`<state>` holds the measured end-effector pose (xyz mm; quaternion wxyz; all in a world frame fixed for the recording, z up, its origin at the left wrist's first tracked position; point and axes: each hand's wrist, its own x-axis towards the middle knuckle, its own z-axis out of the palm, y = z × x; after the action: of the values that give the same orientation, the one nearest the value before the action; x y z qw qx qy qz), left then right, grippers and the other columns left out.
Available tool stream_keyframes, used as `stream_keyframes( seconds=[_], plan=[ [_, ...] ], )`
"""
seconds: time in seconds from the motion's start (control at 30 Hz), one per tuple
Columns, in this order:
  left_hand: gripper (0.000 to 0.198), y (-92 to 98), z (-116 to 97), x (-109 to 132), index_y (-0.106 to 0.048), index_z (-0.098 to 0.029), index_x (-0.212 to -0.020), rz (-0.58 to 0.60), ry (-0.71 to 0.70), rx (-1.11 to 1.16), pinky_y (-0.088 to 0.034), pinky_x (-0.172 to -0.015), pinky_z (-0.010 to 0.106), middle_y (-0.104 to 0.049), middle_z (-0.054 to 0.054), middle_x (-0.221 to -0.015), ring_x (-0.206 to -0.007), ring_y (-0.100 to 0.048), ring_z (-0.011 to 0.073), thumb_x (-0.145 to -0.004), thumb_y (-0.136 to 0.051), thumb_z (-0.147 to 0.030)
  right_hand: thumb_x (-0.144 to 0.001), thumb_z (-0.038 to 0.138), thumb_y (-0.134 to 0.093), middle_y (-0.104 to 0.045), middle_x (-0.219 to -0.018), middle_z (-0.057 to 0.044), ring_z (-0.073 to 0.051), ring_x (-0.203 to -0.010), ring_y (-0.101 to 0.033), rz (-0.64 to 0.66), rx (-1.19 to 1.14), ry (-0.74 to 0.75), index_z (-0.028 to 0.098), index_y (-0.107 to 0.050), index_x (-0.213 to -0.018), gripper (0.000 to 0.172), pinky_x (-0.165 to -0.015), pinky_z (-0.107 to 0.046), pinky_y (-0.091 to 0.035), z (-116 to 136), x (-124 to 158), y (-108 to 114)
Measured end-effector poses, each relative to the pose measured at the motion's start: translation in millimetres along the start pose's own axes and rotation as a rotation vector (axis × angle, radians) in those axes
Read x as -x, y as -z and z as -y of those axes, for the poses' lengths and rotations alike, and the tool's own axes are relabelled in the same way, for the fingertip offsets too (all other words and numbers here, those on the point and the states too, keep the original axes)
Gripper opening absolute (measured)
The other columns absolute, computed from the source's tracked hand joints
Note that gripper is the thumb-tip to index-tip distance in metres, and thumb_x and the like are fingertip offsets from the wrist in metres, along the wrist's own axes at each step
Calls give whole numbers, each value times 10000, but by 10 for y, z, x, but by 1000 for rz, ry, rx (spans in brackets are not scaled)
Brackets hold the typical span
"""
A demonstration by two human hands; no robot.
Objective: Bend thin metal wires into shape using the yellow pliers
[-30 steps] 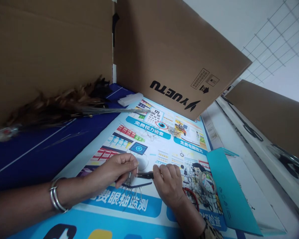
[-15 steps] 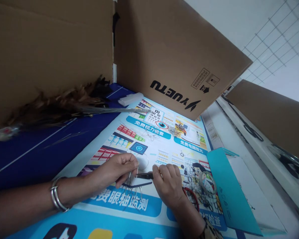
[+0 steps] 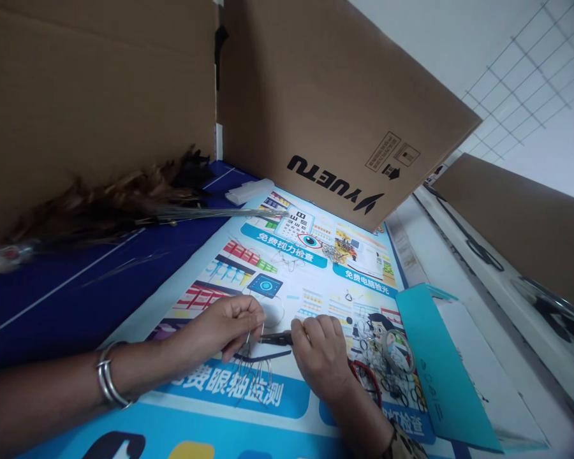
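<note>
Basically no change vs half a second ago: hands and pliers (image 3: 276,338) match, so wire work looks held steady. Left hand (image 3: 239,320) fingertips pinched on bent wire (image 3: 247,349), mostly hanging just below them; right hand (image 3: 320,354) fingers clamped round pliers, nose beside left fingertips, can't tell if biting. Room: forward over printed sheet (image 3: 191,401) to cardboard panel (image 3: 316,83); wire loops (image 3: 397,352) crowd right of right fingers

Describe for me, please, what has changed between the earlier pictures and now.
Nothing visibly changed beyond a very slight shift of the view; nothing was taken hold of or let go. The left hand still holds thin wire, the right hand the dark-tipped tool.
</note>
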<state>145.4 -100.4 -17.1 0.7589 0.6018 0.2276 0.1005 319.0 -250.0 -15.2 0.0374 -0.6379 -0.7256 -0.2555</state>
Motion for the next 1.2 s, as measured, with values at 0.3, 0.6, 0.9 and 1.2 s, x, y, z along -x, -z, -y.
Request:
stream_keyframes(
  seconds=[0.3, 0.6, 0.9, 1.2],
  plan=[
    [285, 5, 25, -8, -541, -184, -739, 30, -13, 4, -201, -389, 197, -454, -106, -400, -296, -332, 45, -897, -524, -420, -895, 134, -531, -548, -834, -46, -177, -760, -443, 23, -53, -18, 150, -588, -1036, 153, -669, -348, -323, 20, -5, -1],
    [266, 11, 63, -10, -524, -182, -772, 29, -23, 9, -203, -371, 179, -600, -69, -585, -310, -399, 27, -892, -533, -419, -897, 146, -518, -527, -781, -38, -172, -732, -429, 54, -101, -50, 162, -593, -936, 86, -638, -335, -303, 38, -10, -26],
    [249, 1, 41, -3, -514, -185, -765, 27, -34, 7, -228, -389, 181, -494, -114, -454, -301, -380, 30, -891, -542, -399, -879, 141, -531, -535, -775, -38, -173, -721, -440, 50, -118, -65, 167, -588, -910, 70, -630, -326, -299, 57, -3, -34],
    [261, -6, 22, 4, -501, -189, -770, 17, -32, -8, -234, -388, 177, -526, -110, -484, -306, -384, 30, -878, -546, -422, -860, 152, -532, -542, -748, -33, -185, -706, -464, 67, -145, -79, 184, -558, -846, 44, -620, -320, -306, 61, -9, -27]
  ],
)
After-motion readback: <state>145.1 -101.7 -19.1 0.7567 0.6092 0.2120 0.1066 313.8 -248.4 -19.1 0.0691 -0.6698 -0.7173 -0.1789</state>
